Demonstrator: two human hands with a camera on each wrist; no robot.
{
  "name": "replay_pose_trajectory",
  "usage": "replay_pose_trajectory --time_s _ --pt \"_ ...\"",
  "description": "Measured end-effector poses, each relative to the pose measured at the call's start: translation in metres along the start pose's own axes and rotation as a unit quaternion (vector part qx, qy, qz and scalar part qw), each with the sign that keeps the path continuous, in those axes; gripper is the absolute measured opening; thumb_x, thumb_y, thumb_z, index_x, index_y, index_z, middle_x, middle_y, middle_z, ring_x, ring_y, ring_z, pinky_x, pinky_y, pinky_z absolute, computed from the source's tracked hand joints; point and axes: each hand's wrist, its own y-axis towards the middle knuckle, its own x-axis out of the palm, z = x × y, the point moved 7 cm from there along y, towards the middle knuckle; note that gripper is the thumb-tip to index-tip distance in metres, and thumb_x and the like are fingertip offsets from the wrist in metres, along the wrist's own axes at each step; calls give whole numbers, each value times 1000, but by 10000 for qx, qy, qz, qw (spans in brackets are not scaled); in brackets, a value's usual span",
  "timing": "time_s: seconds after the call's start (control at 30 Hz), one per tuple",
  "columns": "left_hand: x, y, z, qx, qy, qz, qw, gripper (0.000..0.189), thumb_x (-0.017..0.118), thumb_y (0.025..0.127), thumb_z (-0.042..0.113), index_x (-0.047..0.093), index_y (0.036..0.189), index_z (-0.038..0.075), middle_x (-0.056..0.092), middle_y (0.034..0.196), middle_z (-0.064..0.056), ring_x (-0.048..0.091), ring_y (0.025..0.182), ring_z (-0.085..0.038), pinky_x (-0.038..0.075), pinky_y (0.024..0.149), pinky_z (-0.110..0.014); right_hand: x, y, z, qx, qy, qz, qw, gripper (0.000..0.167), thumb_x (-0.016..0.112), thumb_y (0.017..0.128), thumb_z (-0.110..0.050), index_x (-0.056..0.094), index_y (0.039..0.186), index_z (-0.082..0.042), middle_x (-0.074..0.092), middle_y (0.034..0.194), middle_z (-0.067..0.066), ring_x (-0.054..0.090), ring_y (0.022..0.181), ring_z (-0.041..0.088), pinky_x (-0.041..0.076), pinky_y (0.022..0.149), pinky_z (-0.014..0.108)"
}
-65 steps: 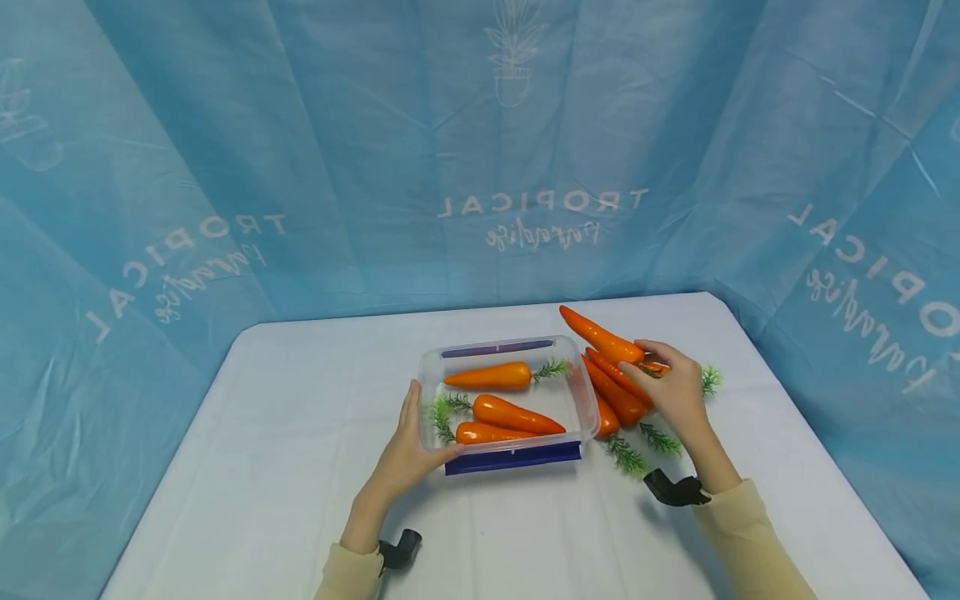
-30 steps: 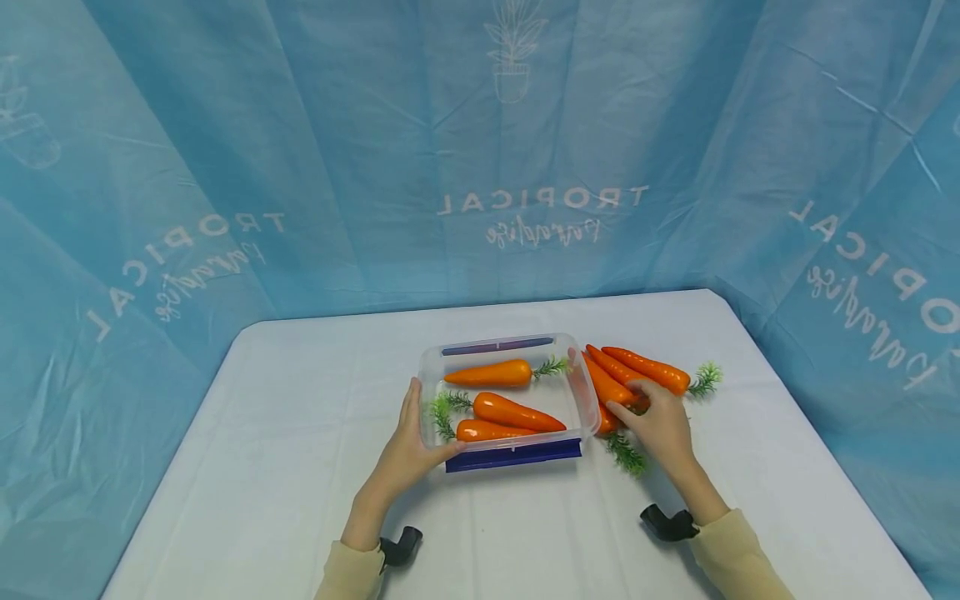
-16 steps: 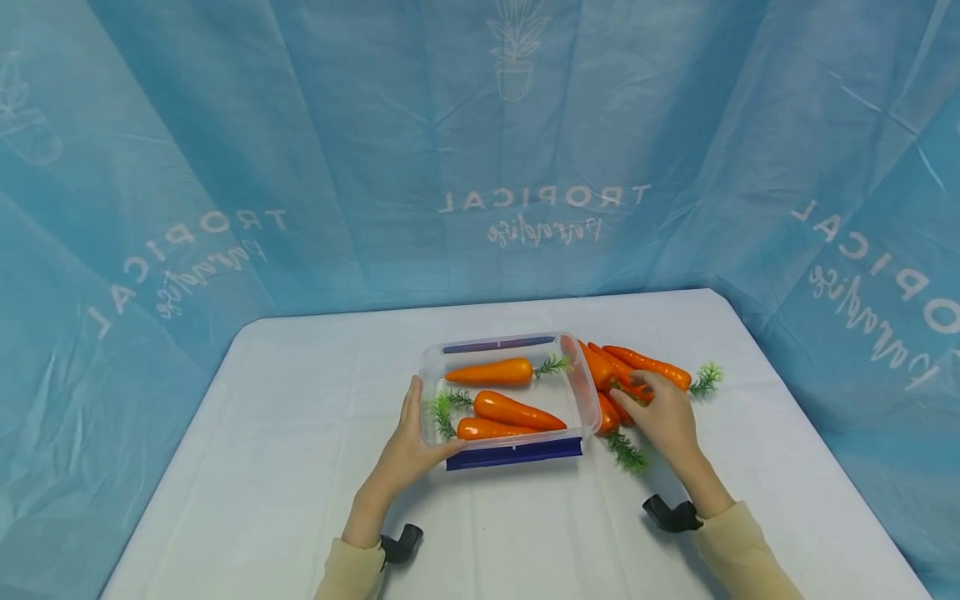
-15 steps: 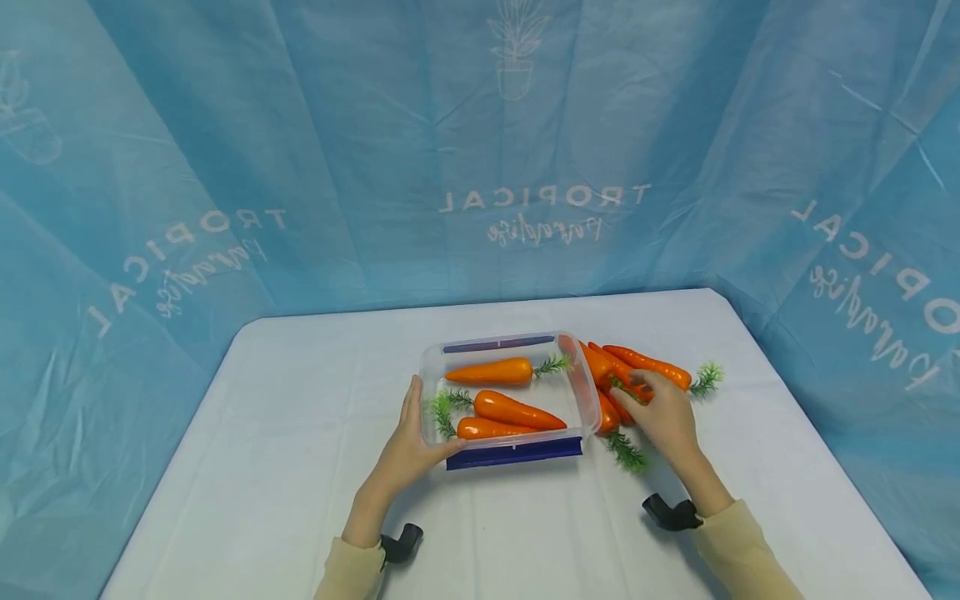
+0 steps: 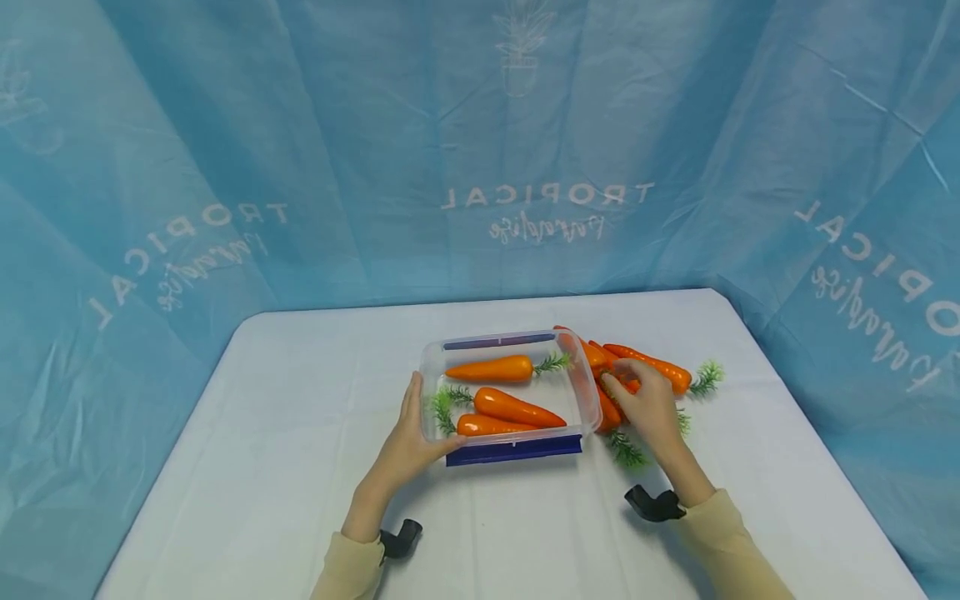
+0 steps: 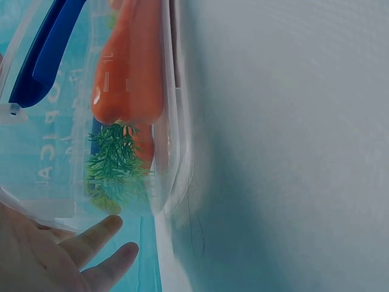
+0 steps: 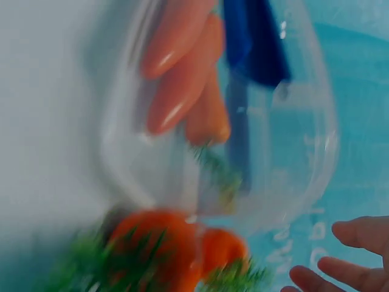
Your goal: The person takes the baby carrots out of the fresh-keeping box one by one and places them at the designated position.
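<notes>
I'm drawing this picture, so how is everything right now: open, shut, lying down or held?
Box: open, no lid on.
Blue flaps: unclipped.
Inner carrots: three, lying down, leafy.
Outer carrots: heaped beside the box.
Curtain: hanging, creased.
Left grip: touching the box's corner.
Right grip: at the outer carrots; can't tell if it's pinching one.

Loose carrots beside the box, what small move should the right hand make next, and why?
Perhaps firm a pinch on the carrot just outside the clear box: the right hand seems to be at its leafy end, but the grip isn't clear, and other carrots crowd it. The left hand rests against the box.
</notes>
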Motion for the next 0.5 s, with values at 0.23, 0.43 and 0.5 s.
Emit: replay_pose_trajectory --time_s 0.23,0.43,0.5 --pt "-2 -2 3 -16 -1 3 10000 118 76 76 48 -12 152 28 -9 162 1 14 148 -34 24 114 -60 30 8 -32 -280 127 -425 9986 25 70 86 -15 68 105 1 69 99 16 61 90 29 54 83 45" --pt "-4 -3 6 -58 -37 -29 10000 119 77 75 47 -10 153 25 -8 162 -1 16 147 -37 25 112 -62 50 15 -54 -536 -158 -267 9981 24 73 81 -11 69 102 1 70 101 16 59 96 31 50 88 46" --pt "-5 -3 6 -70 5 -18 10000 119 77 75 48 -10 153 24 -7 162 -2 17 146 -37 26 112 -62 60 17 -59 -509 -23 -494 9975 25 73 82 -10 69 104 1 70 104 16 60 102 32 51 92 47"
